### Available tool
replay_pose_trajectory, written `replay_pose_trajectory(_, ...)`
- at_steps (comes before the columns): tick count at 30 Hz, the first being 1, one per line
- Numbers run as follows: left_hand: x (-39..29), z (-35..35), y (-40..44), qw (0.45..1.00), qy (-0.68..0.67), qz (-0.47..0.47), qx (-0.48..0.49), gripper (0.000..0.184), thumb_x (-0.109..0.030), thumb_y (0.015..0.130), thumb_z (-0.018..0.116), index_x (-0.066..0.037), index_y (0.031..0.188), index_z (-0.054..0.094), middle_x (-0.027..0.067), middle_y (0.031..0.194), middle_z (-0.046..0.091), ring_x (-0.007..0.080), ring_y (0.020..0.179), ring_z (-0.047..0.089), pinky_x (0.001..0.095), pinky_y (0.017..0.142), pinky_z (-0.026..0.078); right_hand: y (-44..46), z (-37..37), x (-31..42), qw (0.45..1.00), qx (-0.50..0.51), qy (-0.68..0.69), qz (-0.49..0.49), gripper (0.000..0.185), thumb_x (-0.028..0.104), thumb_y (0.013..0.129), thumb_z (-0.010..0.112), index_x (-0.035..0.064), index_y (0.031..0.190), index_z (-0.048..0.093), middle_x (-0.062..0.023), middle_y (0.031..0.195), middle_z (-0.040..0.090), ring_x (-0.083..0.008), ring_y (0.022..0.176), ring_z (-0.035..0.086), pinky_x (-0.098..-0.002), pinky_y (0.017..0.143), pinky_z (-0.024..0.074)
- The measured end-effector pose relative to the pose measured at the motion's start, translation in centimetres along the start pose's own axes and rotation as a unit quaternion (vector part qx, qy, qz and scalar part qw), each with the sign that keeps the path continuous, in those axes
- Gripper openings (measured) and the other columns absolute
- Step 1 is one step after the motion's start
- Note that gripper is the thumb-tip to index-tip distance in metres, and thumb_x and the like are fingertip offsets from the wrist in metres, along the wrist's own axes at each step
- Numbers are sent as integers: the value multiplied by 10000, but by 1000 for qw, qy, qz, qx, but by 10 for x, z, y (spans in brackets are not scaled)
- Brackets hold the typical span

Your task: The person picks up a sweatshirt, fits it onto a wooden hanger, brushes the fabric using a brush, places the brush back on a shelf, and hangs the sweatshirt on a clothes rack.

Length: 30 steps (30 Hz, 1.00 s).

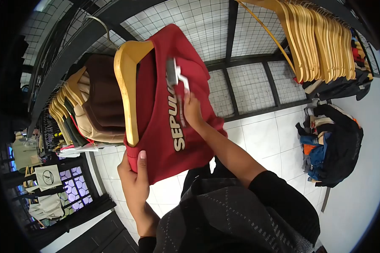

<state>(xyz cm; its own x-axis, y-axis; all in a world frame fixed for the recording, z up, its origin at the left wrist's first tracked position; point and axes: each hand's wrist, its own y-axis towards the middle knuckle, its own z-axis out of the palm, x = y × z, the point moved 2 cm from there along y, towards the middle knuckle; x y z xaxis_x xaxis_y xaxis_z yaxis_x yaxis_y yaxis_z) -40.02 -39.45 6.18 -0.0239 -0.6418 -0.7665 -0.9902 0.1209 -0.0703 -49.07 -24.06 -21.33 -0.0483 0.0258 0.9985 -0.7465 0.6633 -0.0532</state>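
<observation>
A red sweatshirt (pixel 198 147) with raised "SEPUL..." lettering is partly on a wooden hanger (pixel 129 97), tilted in front of me. My left hand (pixel 135 179) grips the sweatshirt's shoulder below the hanger's lower end, thumb on top of the cloth. In my right hand (pixel 192 110) is a lint roller (pixel 176 72) with a white handle and a dark grey head. Its head lies over the chest, by the upper end of the lettering, and is blurred by motion. Whether it touches the cloth I cannot tell. The hanger's metal hook (pixel 103 26) points up to the left.
Brown and beige garments (pixel 99 101) hang on a rail at left. Several bare wooden hangers (pixel 316 42) hang at upper right. A pile of clothes (pixel 331 143) lies on the white tiled floor (pixel 278 135). Black-framed wire mesh (pixel 177 29) stands behind the sweatshirt. Tote bags (pixel 48 177) hang at lower left.
</observation>
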Motion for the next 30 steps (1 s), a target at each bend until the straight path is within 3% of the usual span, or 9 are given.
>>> replay_pose_trajectory(3, 4, -9, 3, 1000, -10, 8, -19, 266, -232, 940, 542, 32, 920, 562, -4, 608, 483, 63, 588, 373, 232, 541, 323, -35, -1, -136, 935, 144, -307, -105, 325, 281, 928, 473, 31, 1132, 513, -200, 737, 621, -357, 688, 617, -467, 602, 479)
replay_pose_trajectory(7, 8, -21, 1, 1000, -21, 1, -20, 243, -201, 924, 567, 39, 884, 581, -18, 593, 466, 58, 592, 368, 231, 542, 326, -91, -80, -244, 866, 281, -412, 23, 331, 236, 928, 412, 159, 1222, 542, -222, 777, 625, -377, 715, 623, -486, 616, 492)
replay_pose_trajectory(11, 2, -23, 1, 1000, -12, -12, -22, 273, -220, 910, 588, 41, 830, 598, -6, 566, 480, 62, 575, 388, 232, 540, 351, -74, -73, -230, 897, 88, -396, 176, 418, 386, 965, 416, 21, 1101, 566, -242, 778, 619, -401, 756, 609, -448, 652, 480)
replay_pose_trajectory(15, 0, -19, 2, 1000, -3, -14, -15, 312, -246, 907, 590, 33, 767, 584, 8, 531, 476, 73, 536, 388, 248, 514, 352, -24, -44, -49, 983, -164, 70, 35, 364, 341, 1004, 372, 15, 953, 528, -32, 681, 490, -173, 591, 480, -343, 538, 406)
replay_pose_trajectory(17, 4, -22, 2, 1000, 17, -18, -13, 367, -267, 912, 588, 39, 709, 569, 13, 500, 451, 76, 521, 374, 257, 496, 341, -12, -30, 23, 947, -65, 315, -4, 274, 290, 1007, 386, 51, 902, 470, 34, 690, 382, -61, 604, 374, -248, 520, 349)
replay_pose_trajectory(21, 5, -27, 2, 998, 37, -51, 17, 434, -290, 919, 582, 43, 645, 532, 30, 479, 425, 83, 512, 351, 272, 483, 336, 10, 0, 79, 978, 27, 184, -91, 250, 210, 983, 432, -19, 1034, 518, -90, 686, 538, -146, 558, 509, -286, 543, 427)
replay_pose_trajectory(24, 1, -30, 5, 998, 60, -26, 2, 449, -287, 922, 577, 44, 627, 507, 39, 475, 417, 88, 510, 340, 289, 473, 334, 39, 21, 44, 984, -88, 150, -49, 280, 171, 970, 424, -13, 1164, 507, -176, 759, 610, -276, 644, 630, -369, 613, 490)
replay_pose_trajectory(26, 4, -35, 5, 996, 77, -34, 22, 446, -285, 917, 585, 47, 628, 508, 41, 475, 417, 90, 510, 341, 292, 471, 334, 60, 23, -55, 959, -26, -261, -109, 304, 156, 950, 417, 20, 1208, 504, -223, 844, 630, -346, 726, 645, -416, 656, 508)
replay_pose_trajectory(30, 12, -39, 6, 999, 40, -4, 16, 439, -277, 903, 596, 44, 620, 497, 47, 471, 406, 95, 509, 339, 297, 467, 331, 35, -17, -305, 829, 325, -454, -12, 425, 260, 862, 491, 45, 1230, 489, -221, 955, 646, -392, 889, 625, -479, 758, 495)
